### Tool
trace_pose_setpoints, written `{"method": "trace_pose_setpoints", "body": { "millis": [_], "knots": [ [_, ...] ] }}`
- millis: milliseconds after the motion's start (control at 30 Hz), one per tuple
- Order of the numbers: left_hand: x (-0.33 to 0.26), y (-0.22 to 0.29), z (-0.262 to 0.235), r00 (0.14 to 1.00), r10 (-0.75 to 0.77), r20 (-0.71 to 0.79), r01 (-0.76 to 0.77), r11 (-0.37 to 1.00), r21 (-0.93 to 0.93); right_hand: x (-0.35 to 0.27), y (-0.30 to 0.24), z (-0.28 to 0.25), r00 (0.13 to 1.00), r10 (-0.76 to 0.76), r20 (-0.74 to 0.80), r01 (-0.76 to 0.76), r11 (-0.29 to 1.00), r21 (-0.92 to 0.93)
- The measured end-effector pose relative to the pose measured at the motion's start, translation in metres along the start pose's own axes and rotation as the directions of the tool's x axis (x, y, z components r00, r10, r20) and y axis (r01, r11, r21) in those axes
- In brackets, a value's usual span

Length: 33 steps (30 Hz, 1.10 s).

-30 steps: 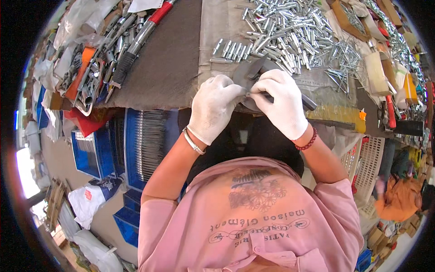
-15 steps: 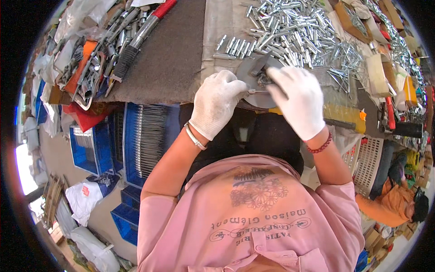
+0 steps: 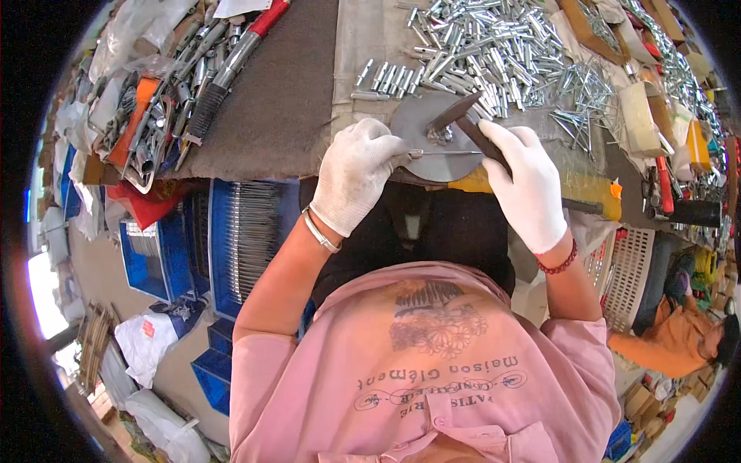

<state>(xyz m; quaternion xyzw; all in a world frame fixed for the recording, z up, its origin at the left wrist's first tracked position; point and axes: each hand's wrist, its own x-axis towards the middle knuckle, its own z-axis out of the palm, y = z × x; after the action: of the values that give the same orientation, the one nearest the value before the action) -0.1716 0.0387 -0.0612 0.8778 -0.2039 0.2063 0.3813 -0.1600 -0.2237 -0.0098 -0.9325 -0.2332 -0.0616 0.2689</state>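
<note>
My left hand (image 3: 356, 181) pinches a thin rod (image 3: 451, 153) lying left-right across the round anvil (image 3: 423, 131); my right hand (image 3: 529, 185) grips the hammer (image 3: 471, 127) above it.

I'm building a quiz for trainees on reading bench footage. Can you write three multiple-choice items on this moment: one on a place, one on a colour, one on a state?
1. Where does the pile of silvery metal pins lie?
A. On the bench beyond the hands
B. In the blue bin
C. On the person's lap

2. What colour are the gloves on both hands?
A. Black
B. White
C. Yellow

3. What is the right hand doing?
A. Resting open on the bench
B. Hanging at the side
C. Gripping a dark hammer over a round metal plate

Answers: 1 A, the pins spread across the bench top past the plate. 2 B, the left hand and right both wear white. 3 C, its fingers wrap the handle, while the left hand holds a thin rod on the plate.
</note>
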Motion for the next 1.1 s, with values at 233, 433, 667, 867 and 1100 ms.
{"method": "trace_pose_setpoints", "body": {
  "millis": [233, 433, 667, 867, 1100],
  "knots": [
    [-0.001, -0.002, 0.002, 1.0, -0.005, 0.002, 0.005, 0.998, -0.058, -0.016, -0.018, -0.005, 0.991, -0.13, 0.028, 0.128, 0.99, 0.051],
    [-0.004, -0.011, 0.004, 1.0, -0.012, 0.019, 0.013, 0.999, -0.052, -0.014, -0.018, -0.004, 0.971, -0.125, 0.204, 0.13, 0.991, -0.014],
    [-0.001, -0.005, -0.002, 0.999, 0.041, 0.004, -0.04, 0.997, -0.062, 0.019, 0.011, 0.002, 0.997, -0.059, 0.044, 0.063, 0.994, -0.089],
    [-0.008, -0.009, 0.004, 0.992, -0.12, 0.046, 0.127, 0.973, -0.191, -0.003, -0.015, 0.012, 0.996, -0.024, 0.083, 0.035, 0.991, -0.129],
    [-0.013, 0.011, 0.0, 0.983, -0.175, -0.055, 0.166, 0.977, -0.136, -0.024, -0.022, 0.022, 0.939, 0.131, 0.317, -0.242, 0.908, 0.341]
  ]
}}
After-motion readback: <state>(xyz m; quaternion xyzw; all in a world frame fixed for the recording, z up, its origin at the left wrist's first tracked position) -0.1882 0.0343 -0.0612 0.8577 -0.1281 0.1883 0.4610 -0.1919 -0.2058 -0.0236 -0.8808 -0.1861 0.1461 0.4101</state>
